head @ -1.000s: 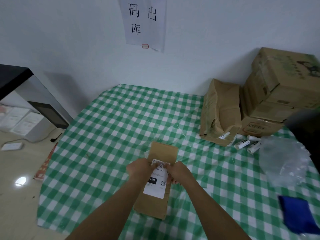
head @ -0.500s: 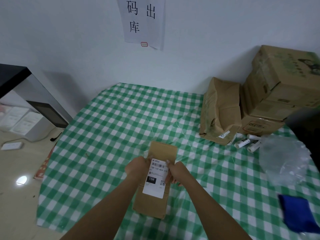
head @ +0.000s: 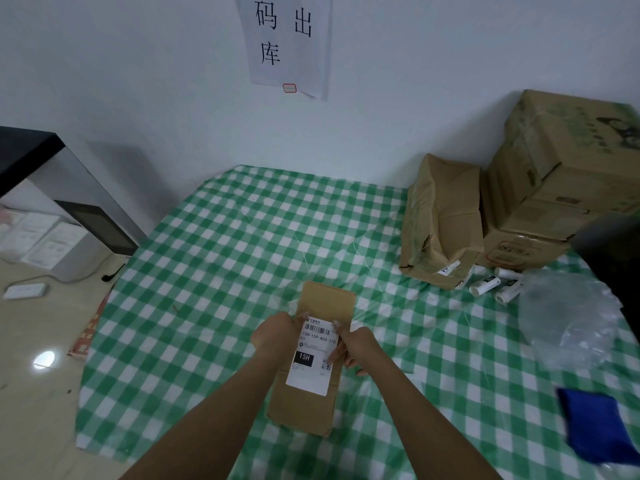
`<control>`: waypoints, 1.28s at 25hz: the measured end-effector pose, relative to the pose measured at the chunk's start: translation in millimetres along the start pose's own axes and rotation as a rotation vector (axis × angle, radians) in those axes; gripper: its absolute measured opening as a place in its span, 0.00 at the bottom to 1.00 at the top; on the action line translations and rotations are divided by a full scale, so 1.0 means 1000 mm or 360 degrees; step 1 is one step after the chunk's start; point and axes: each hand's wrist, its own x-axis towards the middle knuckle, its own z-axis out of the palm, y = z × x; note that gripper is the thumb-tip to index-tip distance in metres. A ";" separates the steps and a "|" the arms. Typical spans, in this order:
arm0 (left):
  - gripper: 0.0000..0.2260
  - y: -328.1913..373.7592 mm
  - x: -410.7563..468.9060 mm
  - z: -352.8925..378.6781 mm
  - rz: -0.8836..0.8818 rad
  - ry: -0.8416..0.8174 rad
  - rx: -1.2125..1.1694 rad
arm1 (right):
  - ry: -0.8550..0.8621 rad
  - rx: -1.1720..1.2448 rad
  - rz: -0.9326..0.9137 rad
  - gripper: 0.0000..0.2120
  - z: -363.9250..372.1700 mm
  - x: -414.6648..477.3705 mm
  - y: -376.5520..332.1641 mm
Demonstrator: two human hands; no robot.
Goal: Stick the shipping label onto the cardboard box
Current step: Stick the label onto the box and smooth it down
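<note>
step: placing shipping label (head: pixel 314 355) on flat cardboard box (head: pixel 311 362), mid checked surface (head: pixel 207 271) | left hand (head: pixel 275 336), right hand (head: pixel 356 344): fingers pinching label's far corners | next: likely lowering squarely, pressing down, smoothing flat toward near edge

white shipping label (head: pixel 313 355) lies on flat cardboard box (head: pixel 317 362).

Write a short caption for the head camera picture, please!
Two hands, left hand and right hand, hold a shipping label on a cardboard box.
</note>
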 end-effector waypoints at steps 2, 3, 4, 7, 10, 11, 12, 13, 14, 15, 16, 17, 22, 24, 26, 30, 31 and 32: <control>0.26 0.000 0.000 0.000 0.0003 -0.0001 0.0001 | 0.0006 0.0029 0.0022 0.38 0.001 0.001 0.001; 0.26 0.001 -0.001 0.000 0.0009 -0.0008 0.0007 | 0.0021 0.0041 0.0025 0.38 0.002 0.003 0.002; 0.27 0.001 -0.001 0.001 0.0020 -0.0013 0.0021 | 0.0036 0.0051 0.0029 0.38 0.003 0.004 0.002; 0.27 -0.001 -0.002 0.002 0.0063 -0.0015 0.0054 | 0.0035 0.0085 0.0027 0.39 0.003 0.005 0.006; 0.27 -0.001 -0.005 0.002 0.0062 -0.0024 0.0039 | 0.0055 0.0054 -0.0065 0.39 0.000 0.001 0.009; 0.27 0.000 -0.006 0.003 0.0060 -0.0021 0.0045 | 0.0069 0.0013 -0.0114 0.39 0.001 0.002 0.008; 0.28 0.000 -0.007 0.004 0.0058 -0.0011 0.0060 | 0.0089 -0.0032 -0.0162 0.39 0.003 0.003 0.008; 0.29 0.001 -0.008 0.003 0.0056 0.0006 0.0076 | 0.0124 -0.0065 -0.0189 0.39 0.005 0.004 0.007; 0.29 0.002 -0.008 0.004 0.0052 0.0019 0.0080 | 0.0159 -0.0075 -0.0210 0.40 0.007 0.007 0.008; 0.29 0.002 -0.008 0.005 0.0055 0.0016 0.0058 | 0.0190 -0.0080 -0.0224 0.40 0.010 0.009 0.008; 0.29 0.001 -0.008 0.006 0.0056 -0.0001 0.0019 | 0.0203 -0.0097 -0.0228 0.39 0.012 0.010 0.009; 0.28 0.000 -0.007 0.007 0.0060 -0.0024 -0.0022 | 0.0207 -0.0097 -0.0232 0.36 0.012 0.007 0.007; 0.23 -0.010 -0.006 0.006 0.0086 -0.0076 -0.0344 | 0.0357 -0.0216 -0.0195 0.37 0.014 0.001 0.008; 0.23 -0.011 -0.007 0.003 0.0115 -0.0069 -0.0400 | 0.0456 -0.0328 -0.0204 0.38 0.015 0.000 0.009; 0.22 -0.010 -0.010 0.002 0.0131 -0.0053 -0.0338 | 0.0495 -0.0380 -0.0195 0.37 0.017 -0.004 0.009; 0.19 -0.004 -0.019 0.003 0.0141 -0.0044 -0.0175 | 0.0492 -0.0429 -0.0178 0.38 0.020 -0.007 0.011; 0.19 -0.003 -0.020 0.003 0.0138 -0.0031 -0.0146 | 0.0492 -0.0446 -0.0166 0.38 0.021 -0.007 0.011; 0.19 -0.003 -0.020 0.003 0.0134 -0.0022 -0.0142 | 0.0493 -0.0458 -0.0162 0.37 0.022 -0.007 0.012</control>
